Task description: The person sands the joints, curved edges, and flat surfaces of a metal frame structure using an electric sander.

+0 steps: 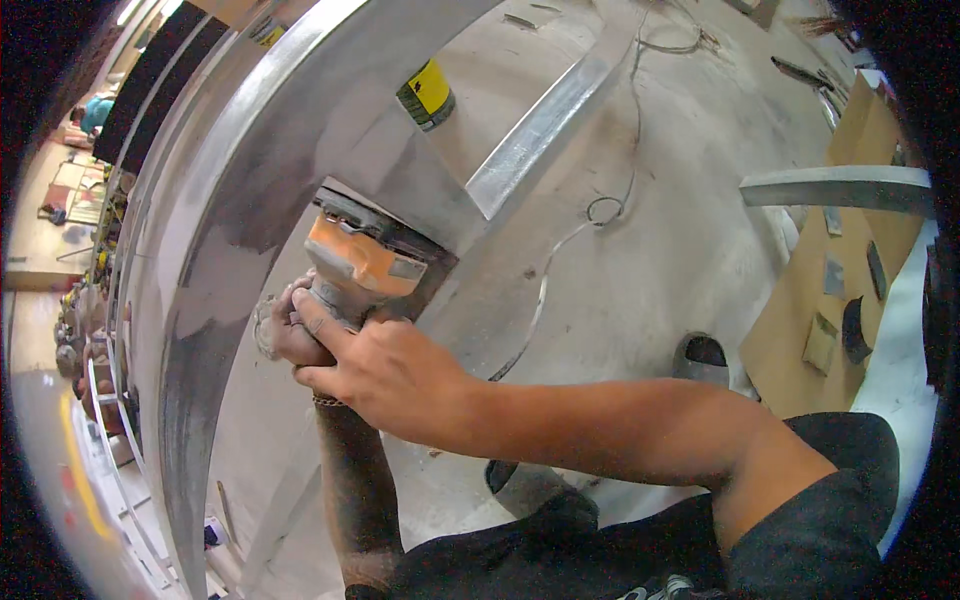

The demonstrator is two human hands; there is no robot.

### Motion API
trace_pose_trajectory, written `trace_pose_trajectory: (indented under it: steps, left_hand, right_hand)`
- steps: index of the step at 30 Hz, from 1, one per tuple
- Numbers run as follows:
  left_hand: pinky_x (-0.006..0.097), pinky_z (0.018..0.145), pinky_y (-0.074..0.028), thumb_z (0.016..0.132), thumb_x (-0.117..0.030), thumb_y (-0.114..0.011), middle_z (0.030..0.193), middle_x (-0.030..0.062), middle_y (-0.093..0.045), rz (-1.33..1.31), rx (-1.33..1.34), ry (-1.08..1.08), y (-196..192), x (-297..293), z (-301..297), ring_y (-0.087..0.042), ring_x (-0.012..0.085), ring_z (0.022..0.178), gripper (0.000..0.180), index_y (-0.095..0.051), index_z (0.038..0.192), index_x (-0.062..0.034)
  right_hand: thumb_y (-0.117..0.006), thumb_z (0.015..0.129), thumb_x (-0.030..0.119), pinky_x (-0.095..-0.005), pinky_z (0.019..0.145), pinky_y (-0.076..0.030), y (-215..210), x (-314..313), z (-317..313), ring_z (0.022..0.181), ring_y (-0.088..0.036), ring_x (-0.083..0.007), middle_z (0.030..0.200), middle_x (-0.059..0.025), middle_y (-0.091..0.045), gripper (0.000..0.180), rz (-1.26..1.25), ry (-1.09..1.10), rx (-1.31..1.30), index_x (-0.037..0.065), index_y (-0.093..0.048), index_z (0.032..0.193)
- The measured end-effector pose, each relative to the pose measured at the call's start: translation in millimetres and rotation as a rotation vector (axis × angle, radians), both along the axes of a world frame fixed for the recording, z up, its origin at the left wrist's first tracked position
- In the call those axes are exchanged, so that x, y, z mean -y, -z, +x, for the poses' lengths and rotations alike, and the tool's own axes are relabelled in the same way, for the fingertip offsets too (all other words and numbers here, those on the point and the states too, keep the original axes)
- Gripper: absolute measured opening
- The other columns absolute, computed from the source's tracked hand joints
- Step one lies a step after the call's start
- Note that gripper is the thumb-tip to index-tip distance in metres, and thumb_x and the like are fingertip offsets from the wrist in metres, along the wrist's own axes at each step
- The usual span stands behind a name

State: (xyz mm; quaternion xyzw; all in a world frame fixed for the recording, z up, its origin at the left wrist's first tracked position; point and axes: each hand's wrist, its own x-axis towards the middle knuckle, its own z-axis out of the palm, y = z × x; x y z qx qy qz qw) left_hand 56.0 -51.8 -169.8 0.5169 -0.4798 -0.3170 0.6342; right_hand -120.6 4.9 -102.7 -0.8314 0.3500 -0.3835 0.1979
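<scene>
One dusty left hand [298,338] and one bare right hand [390,372] — both clamped round boxy orange-and-grey power sander [365,262], right overlapping left. Sander's flat dark pad [385,226] set against smooth, patchy grey curved frame [355,130]. Round yellow-and-dark tin [431,92] on dusty pale floor [700,270] — thin cable [546,270] looped across it

The orange plastic sander [365,258] is set against the curved grey metal frame [345,120]; behind, the yellow cylindrical can [432,92] is placed; flat brown cardboard [787,345] is laid far right.
</scene>
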Motion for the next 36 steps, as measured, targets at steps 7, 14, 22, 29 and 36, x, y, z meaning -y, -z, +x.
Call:
trace_pose_trajectory:
  steps: [7, 14, 22, 29, 36]
  left_hand:
    - [0.045, 0.096, -0.055, 0.097, -0.024, -0.062, 0.118, 0.019, -0.065, -0.019, -0.064, -0.039, -19, -22, 18, -0.065, 0.0302, 0.108, 0.035, -0.058, 0.119, 0.0025]
    - [0.045, 0.096, -0.055, 0.098, -0.022, -0.062, 0.117, 0.0189, -0.066, -0.011, -0.057, -0.029, -7, -31, 15, -0.065, 0.03, 0.108, 0.032, -0.059, 0.118, 0.0026]
    - [0.045, 0.095, -0.055, 0.098, -0.02, -0.061, 0.116, 0.0189, -0.066, 0.002, -0.041, 0.003, 3, -18, 4, -0.065, 0.0298, 0.107, 0.029, -0.06, 0.116, 0.0027]
    - [0.045, 0.095, -0.056, 0.099, -0.019, -0.061, 0.115, 0.0188, -0.066, 0.046, -0.038, 0.024, 1, -7, 5, -0.066, 0.0296, 0.106, 0.027, -0.06, 0.115, 0.0029]
    - [0.045, 0.094, -0.056, 0.099, -0.017, -0.06, 0.114, 0.0188, -0.067, 0.071, -0.033, 0.035, -4, -5, 7, -0.066, 0.0295, 0.105, 0.025, -0.061, 0.114, 0.003]
  right_hand:
    - [-0.057, 0.096, 0.017, -0.0327, 0.076, -0.056, -14, -8, 13, 0.08, -0.068, -0.0255, 0.154, -0.0262, -0.045, 0.028, -0.118, -0.025, -0.13, 0.019, -0.075, 0.117]
    - [-0.059, 0.098, 0.021, -0.0403, 0.082, -0.059, -15, -17, 16, 0.097, -0.07, -0.0333, 0.159, -0.0245, -0.04, 0.025, 0.071, -0.045, -0.084, 0.01, -0.078, 0.109]
    - [-0.059, 0.095, 0.02, -0.0367, 0.072, -0.058, -10, -14, 10, 0.079, -0.069, -0.03, 0.158, -0.0274, -0.039, 0.03, 0.095, 0.034, -0.132, 0.014, -0.075, 0.12]
    - [-0.06, 0.094, 0.019, -0.0331, 0.069, -0.056, 0, -7, 18, 0.078, -0.067, -0.0296, 0.16, -0.0236, -0.038, 0.031, 0.091, 0.097, -0.228, 0.018, -0.073, 0.122]
    - [-0.061, 0.094, 0.019, -0.0321, 0.068, -0.056, -2, -1, 20, 0.075, -0.067, -0.0271, 0.16, -0.0235, -0.038, 0.028, 0.254, 0.089, -0.166, 0.018, -0.075, 0.118]
